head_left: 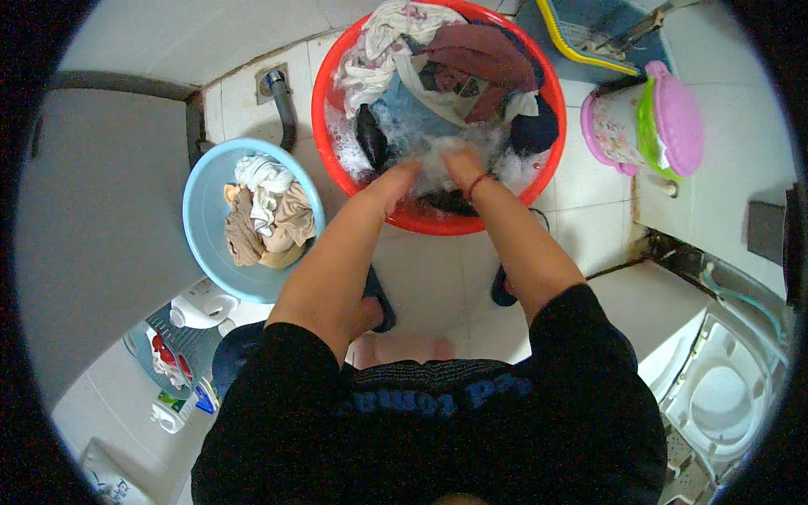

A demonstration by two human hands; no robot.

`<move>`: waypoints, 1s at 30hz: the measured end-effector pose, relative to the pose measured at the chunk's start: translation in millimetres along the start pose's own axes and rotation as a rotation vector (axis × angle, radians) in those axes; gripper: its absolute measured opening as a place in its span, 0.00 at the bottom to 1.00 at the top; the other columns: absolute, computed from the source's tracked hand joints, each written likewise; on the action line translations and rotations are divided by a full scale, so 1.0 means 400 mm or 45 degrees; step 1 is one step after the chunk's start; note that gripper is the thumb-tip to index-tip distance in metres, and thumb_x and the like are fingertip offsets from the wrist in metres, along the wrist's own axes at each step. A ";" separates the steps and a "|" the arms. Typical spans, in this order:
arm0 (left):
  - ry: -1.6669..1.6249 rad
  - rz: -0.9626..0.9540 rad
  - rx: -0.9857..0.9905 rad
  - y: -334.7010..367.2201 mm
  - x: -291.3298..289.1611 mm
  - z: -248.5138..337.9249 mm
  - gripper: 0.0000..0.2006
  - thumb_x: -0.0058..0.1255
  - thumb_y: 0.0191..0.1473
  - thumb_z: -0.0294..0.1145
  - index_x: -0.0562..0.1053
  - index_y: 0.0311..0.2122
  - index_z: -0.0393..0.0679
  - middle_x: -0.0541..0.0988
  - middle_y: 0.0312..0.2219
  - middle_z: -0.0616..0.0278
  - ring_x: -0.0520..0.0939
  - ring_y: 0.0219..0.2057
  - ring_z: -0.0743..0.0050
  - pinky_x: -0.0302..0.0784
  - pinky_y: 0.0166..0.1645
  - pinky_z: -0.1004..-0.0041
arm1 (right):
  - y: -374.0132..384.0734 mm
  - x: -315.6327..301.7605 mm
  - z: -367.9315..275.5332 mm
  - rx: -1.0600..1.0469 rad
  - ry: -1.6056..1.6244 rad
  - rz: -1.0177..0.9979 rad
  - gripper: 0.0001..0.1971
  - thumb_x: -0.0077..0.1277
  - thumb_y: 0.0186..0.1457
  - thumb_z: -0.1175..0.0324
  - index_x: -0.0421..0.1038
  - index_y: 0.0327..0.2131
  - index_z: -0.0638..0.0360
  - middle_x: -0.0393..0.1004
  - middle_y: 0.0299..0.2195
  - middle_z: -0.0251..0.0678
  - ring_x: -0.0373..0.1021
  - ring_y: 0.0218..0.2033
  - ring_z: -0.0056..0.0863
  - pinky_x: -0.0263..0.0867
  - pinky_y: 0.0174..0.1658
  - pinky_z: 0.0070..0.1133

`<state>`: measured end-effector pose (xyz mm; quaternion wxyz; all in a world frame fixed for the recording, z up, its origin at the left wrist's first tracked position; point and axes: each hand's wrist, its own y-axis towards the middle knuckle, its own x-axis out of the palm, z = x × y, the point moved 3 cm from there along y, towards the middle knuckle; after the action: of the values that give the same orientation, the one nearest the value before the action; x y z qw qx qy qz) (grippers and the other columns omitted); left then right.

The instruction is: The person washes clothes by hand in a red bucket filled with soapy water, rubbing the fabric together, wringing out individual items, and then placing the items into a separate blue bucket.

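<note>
Both my hands reach into a red tub of sudsy water and clothes. Near the tub's close edge, my left hand is partly sunk in the foam. To its right, my right hand, with a red band at the wrist, dips into the same water. Foam and motion blur hide the fingers of both. Beyond them lie a maroon garment, a white patterned cloth and a light blue cloth. A black cloth floats left of my hands, and a dark blue one rests at the right.
On the left stands a light blue basin holding beige and white clothes. White jugs sit behind it. A grey drain pipe rises between wall and tub. To the right are a pink-lidded bin and a toilet.
</note>
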<state>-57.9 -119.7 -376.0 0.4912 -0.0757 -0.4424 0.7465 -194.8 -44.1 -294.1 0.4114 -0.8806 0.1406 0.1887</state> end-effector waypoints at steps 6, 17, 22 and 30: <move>-1.300 -0.425 0.188 -0.179 0.136 0.152 0.20 0.35 0.61 0.47 0.67 0.53 0.48 0.72 0.51 0.58 0.73 0.50 0.56 0.69 0.54 0.57 | -0.327 -0.049 -0.205 -0.251 1.289 0.504 0.13 0.49 0.53 0.64 0.69 0.42 0.57 0.70 0.44 0.35 0.69 0.42 0.29 0.65 0.45 0.24; -1.298 -0.633 0.426 -0.422 0.236 0.372 0.25 0.38 0.59 0.58 0.68 0.48 0.47 0.74 0.45 0.59 0.76 0.43 0.59 0.73 0.48 0.60 | -0.511 -0.025 -0.400 -0.952 -0.404 1.171 0.16 0.49 0.50 0.60 0.69 0.41 0.56 0.67 0.44 0.46 0.60 0.51 0.48 0.55 0.52 0.40; -0.971 -0.146 0.433 -0.407 0.269 0.371 0.22 0.43 0.59 0.50 0.71 0.47 0.41 0.77 0.41 0.58 0.78 0.40 0.60 0.74 0.46 0.62 | -0.324 -0.103 -0.297 -0.820 -0.341 1.067 0.10 0.47 0.54 0.62 0.69 0.31 0.60 0.72 0.32 0.46 0.67 0.35 0.46 0.63 0.40 0.33; 0.566 0.364 0.694 -0.303 0.180 0.327 0.28 0.53 0.53 0.45 0.62 0.54 0.40 0.73 0.46 0.49 0.77 0.45 0.56 0.72 0.49 0.66 | -0.181 -0.225 -0.042 -0.351 -0.249 0.885 0.12 0.44 0.57 0.60 0.72 0.37 0.57 0.73 0.35 0.42 0.69 0.39 0.42 0.65 0.45 0.30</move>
<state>-85.0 -123.4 -185.7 0.4682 -0.1631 -0.0952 0.8632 -242.0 -3.7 -195.2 0.2120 -0.8053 0.3643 0.4170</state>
